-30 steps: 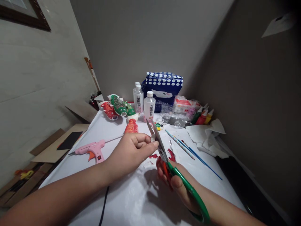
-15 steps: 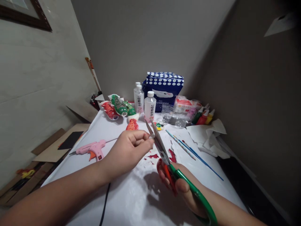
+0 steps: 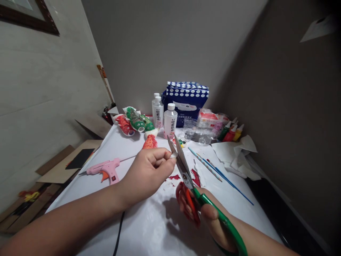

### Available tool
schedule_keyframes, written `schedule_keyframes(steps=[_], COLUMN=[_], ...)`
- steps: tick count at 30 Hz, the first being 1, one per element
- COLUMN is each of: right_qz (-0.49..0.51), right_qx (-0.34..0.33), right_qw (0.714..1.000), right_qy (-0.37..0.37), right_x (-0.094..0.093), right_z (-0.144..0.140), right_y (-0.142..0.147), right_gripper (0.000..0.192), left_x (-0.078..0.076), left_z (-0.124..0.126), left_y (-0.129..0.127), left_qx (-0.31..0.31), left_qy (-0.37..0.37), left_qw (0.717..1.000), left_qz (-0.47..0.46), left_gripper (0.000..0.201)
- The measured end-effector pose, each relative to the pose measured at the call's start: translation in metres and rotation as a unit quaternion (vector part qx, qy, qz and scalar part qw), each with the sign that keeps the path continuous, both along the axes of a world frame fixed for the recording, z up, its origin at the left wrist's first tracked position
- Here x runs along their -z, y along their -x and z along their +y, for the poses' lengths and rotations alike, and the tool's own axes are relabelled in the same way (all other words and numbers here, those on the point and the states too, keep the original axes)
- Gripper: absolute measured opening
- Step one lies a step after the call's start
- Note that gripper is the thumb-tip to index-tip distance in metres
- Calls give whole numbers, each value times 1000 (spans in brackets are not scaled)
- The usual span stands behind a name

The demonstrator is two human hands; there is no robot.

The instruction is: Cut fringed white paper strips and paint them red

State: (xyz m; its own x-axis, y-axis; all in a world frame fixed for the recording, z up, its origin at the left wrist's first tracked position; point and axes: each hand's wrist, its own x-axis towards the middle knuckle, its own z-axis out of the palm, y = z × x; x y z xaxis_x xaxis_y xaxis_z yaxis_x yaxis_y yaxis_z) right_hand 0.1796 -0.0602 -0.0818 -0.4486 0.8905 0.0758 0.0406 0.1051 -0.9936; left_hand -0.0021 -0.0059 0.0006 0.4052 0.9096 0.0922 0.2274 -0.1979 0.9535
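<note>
My right hand (image 3: 206,215) grips a pair of scissors (image 3: 186,174) with one green and one red handle, the blades pointing up and away, slightly apart. My left hand (image 3: 147,170) pinches a small white scrap (image 3: 173,155) between thumb and forefinger, held right at the scissor blades. Red paper scraps (image 3: 194,176) lie on the white table (image 3: 149,227) just beyond the blades.
A pink glue gun (image 3: 105,169) lies left, its black cord trailing to the near edge. Three white bottles (image 3: 169,121), painted fish-shaped bottles (image 3: 135,121), a blue dotted pack (image 3: 186,97), paint tubes (image 3: 230,132), brushes (image 3: 218,172) and crumpled paper (image 3: 239,153) crowd the far end. Cardboard lies on the floor left.
The scissors have shifted slightly and the blades have closed somewhat against the white scrap. My left hand stayed nearly in place, still pinching the scrap.
</note>
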Motion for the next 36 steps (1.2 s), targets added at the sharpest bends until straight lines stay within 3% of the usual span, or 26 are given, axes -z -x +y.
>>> schedule_keyframes(steps=[8,16,24,28,36], right_qz=[4,-1,-61,-91,-32], right_qx=[-14,-25,-64,-36,-12], right_qw=[1000,1000,993,988,994], right_qy=[-23,-9,-80,-121,-108], right_x=[3,18,-22,-31,-8], right_z=[-2,-1,-4,-5,-4], right_y=[-5,-7,-5,-5,-2], right_gripper=[73,79,79,83,70], left_x=[-3,-8,-6,-1,-1], left_z=[0,-1,-3,-4,-2], left_y=[3,6,2,-1,-1], left_qx=[2,0,2,4,5], left_qy=[-27,-6,-75,-91,-78], left_qw=[1000,1000,997,996,997], left_qz=[-3,-5,-12,-9,-14], left_gripper=[29,28,29,30,29])
